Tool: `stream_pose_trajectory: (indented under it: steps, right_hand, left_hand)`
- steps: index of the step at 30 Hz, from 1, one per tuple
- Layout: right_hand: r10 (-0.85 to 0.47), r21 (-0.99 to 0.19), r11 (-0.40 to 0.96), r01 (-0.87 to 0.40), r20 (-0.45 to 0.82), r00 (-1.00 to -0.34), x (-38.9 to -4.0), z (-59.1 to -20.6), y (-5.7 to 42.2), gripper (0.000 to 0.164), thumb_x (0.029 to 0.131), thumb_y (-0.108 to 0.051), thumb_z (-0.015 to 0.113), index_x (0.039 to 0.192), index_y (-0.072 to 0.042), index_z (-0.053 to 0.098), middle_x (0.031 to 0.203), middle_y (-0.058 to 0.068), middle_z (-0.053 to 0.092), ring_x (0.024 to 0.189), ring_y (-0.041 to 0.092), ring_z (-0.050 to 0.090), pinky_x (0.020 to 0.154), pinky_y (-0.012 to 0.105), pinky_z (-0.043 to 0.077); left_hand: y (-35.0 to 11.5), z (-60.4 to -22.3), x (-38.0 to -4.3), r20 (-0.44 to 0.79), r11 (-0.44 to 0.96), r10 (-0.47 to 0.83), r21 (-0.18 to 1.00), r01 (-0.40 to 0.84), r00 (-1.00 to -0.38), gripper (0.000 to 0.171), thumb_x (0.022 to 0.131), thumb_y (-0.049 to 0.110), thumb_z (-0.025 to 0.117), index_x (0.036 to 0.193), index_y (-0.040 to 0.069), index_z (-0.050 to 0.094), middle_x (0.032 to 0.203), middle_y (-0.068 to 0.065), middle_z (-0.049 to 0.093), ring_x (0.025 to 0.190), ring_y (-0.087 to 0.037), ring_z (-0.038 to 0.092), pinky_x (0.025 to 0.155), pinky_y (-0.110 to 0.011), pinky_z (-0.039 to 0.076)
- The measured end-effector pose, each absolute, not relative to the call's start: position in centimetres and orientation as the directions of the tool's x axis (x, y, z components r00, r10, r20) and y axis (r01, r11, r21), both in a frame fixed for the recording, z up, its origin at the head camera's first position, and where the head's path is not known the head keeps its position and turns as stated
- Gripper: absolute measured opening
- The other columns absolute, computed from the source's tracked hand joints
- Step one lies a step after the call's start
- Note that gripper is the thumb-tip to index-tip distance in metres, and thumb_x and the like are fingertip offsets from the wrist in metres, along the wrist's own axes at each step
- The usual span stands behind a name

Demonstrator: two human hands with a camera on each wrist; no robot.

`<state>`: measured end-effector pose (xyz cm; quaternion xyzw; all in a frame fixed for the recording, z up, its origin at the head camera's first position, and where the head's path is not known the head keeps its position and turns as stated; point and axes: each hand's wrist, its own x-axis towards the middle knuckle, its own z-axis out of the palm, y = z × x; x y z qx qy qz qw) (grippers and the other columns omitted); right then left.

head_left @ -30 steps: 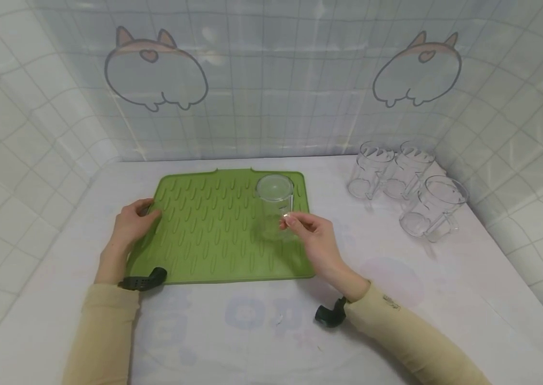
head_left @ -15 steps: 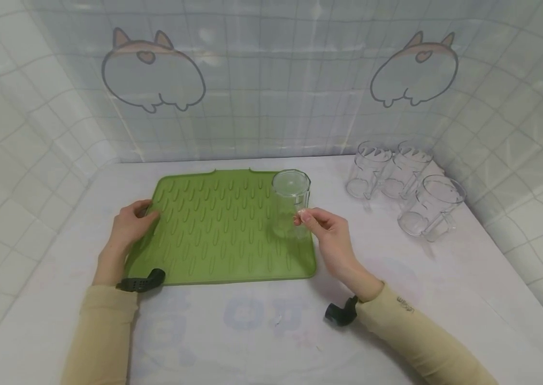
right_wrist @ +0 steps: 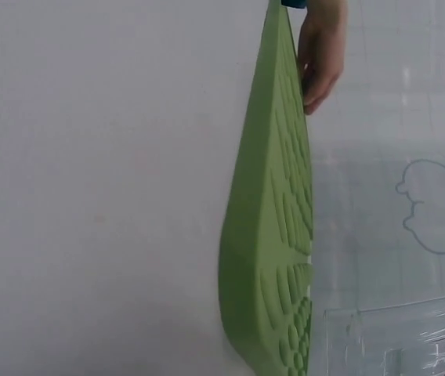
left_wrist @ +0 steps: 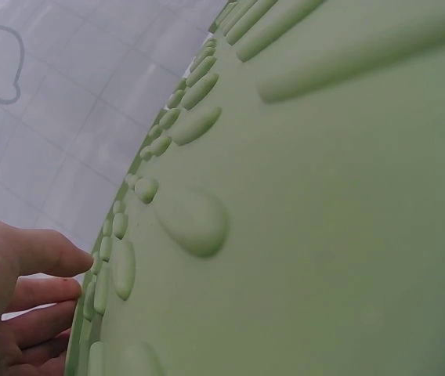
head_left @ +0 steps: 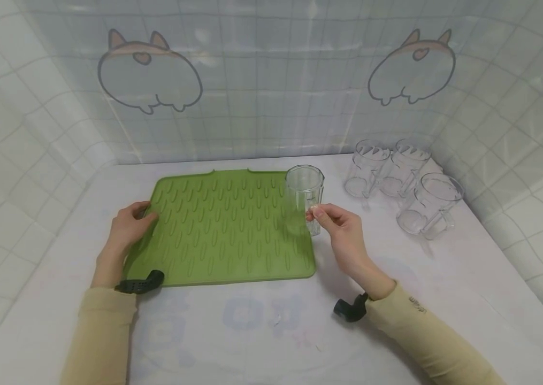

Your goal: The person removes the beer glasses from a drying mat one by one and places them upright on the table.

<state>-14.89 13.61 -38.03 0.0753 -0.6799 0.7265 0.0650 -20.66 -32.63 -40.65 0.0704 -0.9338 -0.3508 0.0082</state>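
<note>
A clear glass mug stands over the right edge of a green ridged mat. My right hand pinches its handle between thumb and fingers. One round end of the mug faces up; I cannot tell whether it is the mouth or the base, nor whether its lower end touches the mat. At the mat's left edge rests my left hand. In the left wrist view its thumb touches the mat's raised rim, with the other fingers against the outer side. The right wrist view shows part of the mug at the lower right.
Three more glass mugs stand at the right: one at the back, another beside it and a nearer one. A white printed cloth covers the table. Tile-patterned sheets enclose the back and sides.
My right hand has carried the mug rightward, from over the mat's right part to its right edge. My left hand has stayed at the left edge.
</note>
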Motion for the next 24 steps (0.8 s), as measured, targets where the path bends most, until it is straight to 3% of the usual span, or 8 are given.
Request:
stream_pose_trajectory:
  steps: [17,24]
  right_hand:
    - [-0.028,-0.967,0.052,-0.251,0.250,-0.968,-14.78,-37.76,13.90,0.024,0.097,-0.021,0.067,0.101,0.002,0.072,0.086,-0.003,0.072,0.093,0.016,0.065,0.088,0.026,0.054]
    - [-0.055,-0.951,0.090,-0.297,0.293,-0.955,-14.51,-37.83,13.81,0.029,0.097,-0.024,0.068,0.100,0.004,0.072,0.087,0.001,0.070,0.094,0.018,0.063,0.089,0.028,0.051]
  left_hand:
    - [-32.74,-40.75,-20.77,-0.030,0.766,-0.127,0.632,-0.117,-0.991,0.063,0.103,0.033,0.049,0.150,-0.007,0.036,0.148,-0.034,0.041,0.134,-0.054,0.040,0.108,-0.063,0.036]
    - [-32.49,-40.33,-20.51,-0.033,0.754,-0.147,0.643,-0.133,-0.989,0.063,0.103,0.036,0.047,0.149,-0.007,0.037,0.147,-0.035,0.042,0.133,-0.053,0.040,0.107,-0.063,0.037]
